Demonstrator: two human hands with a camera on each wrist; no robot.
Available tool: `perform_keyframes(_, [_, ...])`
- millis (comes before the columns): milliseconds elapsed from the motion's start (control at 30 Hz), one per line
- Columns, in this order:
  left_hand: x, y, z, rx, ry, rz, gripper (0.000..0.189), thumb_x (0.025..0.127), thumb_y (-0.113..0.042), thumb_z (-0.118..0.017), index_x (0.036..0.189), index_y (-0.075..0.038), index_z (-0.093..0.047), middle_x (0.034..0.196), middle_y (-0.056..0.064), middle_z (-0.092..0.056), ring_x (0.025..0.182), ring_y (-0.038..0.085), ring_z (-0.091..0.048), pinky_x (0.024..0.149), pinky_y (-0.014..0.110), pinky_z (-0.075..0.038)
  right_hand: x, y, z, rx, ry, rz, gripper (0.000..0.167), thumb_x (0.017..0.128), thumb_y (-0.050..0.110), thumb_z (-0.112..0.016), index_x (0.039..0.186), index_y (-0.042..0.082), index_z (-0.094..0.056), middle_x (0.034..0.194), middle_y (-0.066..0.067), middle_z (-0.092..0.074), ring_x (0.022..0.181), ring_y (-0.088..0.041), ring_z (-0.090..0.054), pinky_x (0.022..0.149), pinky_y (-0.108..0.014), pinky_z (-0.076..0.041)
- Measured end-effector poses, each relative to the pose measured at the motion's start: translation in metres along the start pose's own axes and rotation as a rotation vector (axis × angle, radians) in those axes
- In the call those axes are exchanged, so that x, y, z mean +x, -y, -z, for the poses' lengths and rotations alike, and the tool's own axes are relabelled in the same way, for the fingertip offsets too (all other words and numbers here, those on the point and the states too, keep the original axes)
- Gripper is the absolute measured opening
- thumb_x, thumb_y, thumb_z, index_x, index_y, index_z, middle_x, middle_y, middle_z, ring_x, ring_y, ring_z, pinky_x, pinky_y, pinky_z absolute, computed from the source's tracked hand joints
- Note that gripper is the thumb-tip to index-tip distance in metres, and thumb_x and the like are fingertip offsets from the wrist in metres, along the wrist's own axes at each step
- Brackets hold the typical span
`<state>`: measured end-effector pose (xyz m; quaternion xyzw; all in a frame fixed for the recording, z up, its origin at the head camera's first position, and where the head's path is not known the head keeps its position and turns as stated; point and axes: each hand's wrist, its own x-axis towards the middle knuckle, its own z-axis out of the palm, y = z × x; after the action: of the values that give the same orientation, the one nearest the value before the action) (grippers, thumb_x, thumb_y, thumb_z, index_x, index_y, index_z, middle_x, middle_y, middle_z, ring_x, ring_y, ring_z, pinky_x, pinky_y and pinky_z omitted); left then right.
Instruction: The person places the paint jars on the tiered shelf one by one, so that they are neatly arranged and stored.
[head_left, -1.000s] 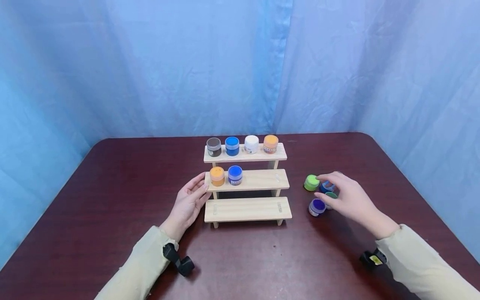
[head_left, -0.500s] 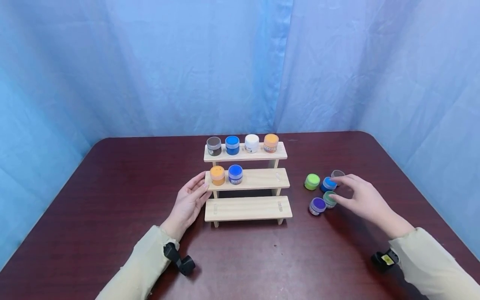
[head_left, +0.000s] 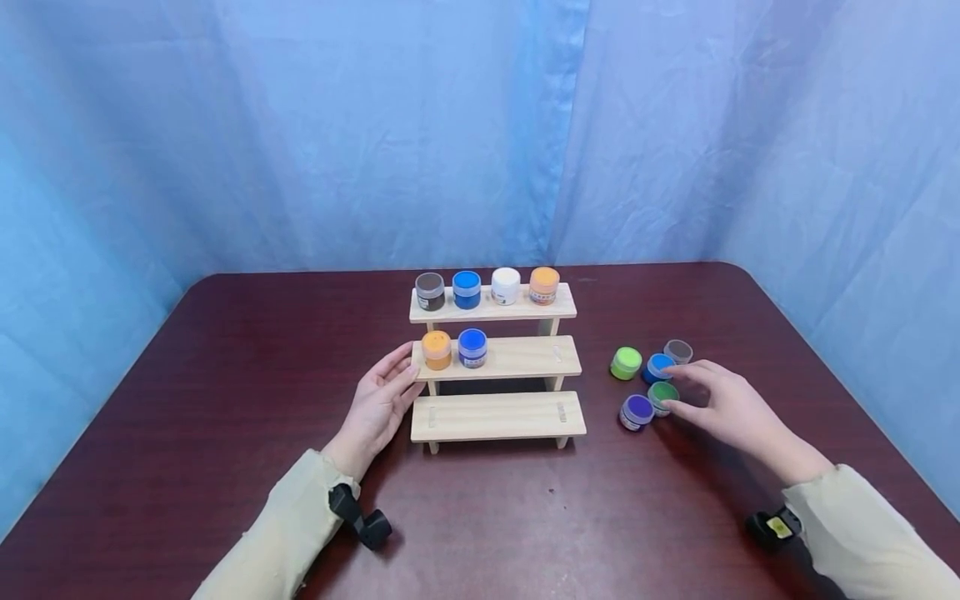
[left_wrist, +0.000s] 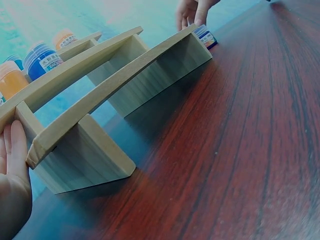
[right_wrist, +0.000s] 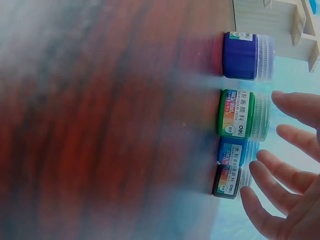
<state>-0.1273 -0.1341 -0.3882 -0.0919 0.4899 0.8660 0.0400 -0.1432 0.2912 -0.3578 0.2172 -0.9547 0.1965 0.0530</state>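
My left hand (head_left: pixel 373 412) grips the left end of the middle shelf of a three-step wooden display stand (head_left: pixel 517 417); in the left wrist view its fingers (left_wrist: pixel 19 150) lie under that shelf, against the side support. At the right, my right hand (head_left: pixel 731 408) hovers beside a cluster of paint jars with fingers spread and nothing held. Nearest its thumb and fingers stand a green paint jar (right_wrist: pixel 237 115) and a blue paint jar (head_left: pixel 658 367). A purple paint jar (head_left: pixel 636 412), a lime paint jar (head_left: pixel 626 362) and a dark grey paint jar (head_left: pixel 678 351) stand around them.
On the top shelf sit a dark brown jar (head_left: pixel 430 291), a blue jar (head_left: pixel 467 290), a white jar (head_left: pixel 506 286) and a pale orange jar (head_left: pixel 543 286). An orange jar (head_left: pixel 437 350) and a royal-blue jar (head_left: pixel 472 348) occupy the middle shelf. Blue curtains (head_left: pixel 390 133) surround the dark table (head_left: pixel 495 517).
My right hand has drawn back slightly to the right and down, uncovering the blue, green and dark grey jars. The left hand stays on the stand.
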Motion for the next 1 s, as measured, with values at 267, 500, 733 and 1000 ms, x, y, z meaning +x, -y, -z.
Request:
perform_keyframes(267, [0.002, 0.0003, -0.0006, -0.008, -0.002, -0.003, 0.051, 0.096, 0.007, -0.042, 0.145, 0.001, -0.031, 0.096, -0.004, -0.054, 0.085, 0.002, -0.06, 0.079, 0.016, -0.053, -0.0012, -0.0026, -0.0026, 0.02, 0.039, -0.023, 0.046, 0.081, 0.021, -0.075, 0.121, 0.002, -0.061, 0.107, -0.015, -0.062, 0.098, -0.034, -0.061, 0.081, -0.052, -0.053])
perform_keyframes(500, [0.0007, -0.0004, 0.0, -0.001, 0.0, -0.002, 0.052, 0.096, 0.007, -0.042, 0.146, 0.002, -0.029, 0.096, -0.004, -0.053, 0.086, 0.002, -0.059, 0.08, 0.016, -0.052, -0.0006, -0.002, -0.0025, 0.028, 0.063, -0.028, 0.047, 0.082, 0.022, -0.075, 0.122, 0.002, -0.061, 0.106, -0.015, -0.062, 0.099, -0.035, -0.061, 0.082, -0.053, -0.052])
perform_keyframes(733, [0.0004, 0.0006, 0.0004, -0.008, 0.002, 0.001, 0.053, 0.096, 0.008, -0.041, 0.146, 0.001, -0.028, 0.097, -0.004, -0.054, 0.086, 0.002, -0.06, 0.079, 0.016, -0.052, 0.0, -0.0007, -0.0024, 0.04, 0.101, -0.034, 0.047, 0.082, 0.024, -0.074, 0.123, 0.003, -0.06, 0.109, -0.017, -0.062, 0.102, -0.038, -0.06, 0.085, -0.056, -0.051])
perform_keyframes(1000, [0.0006, 0.0009, 0.0001, -0.014, 0.004, -0.005, 0.052, 0.096, 0.008, -0.041, 0.146, 0.002, -0.028, 0.096, -0.003, -0.054, 0.084, 0.002, -0.06, 0.077, 0.015, -0.053, -0.0004, -0.0008, -0.0032, 0.036, 0.114, -0.029, 0.045, 0.082, 0.019, -0.074, 0.122, 0.003, -0.06, 0.111, -0.018, -0.062, 0.102, -0.038, -0.06, 0.086, -0.056, -0.05])
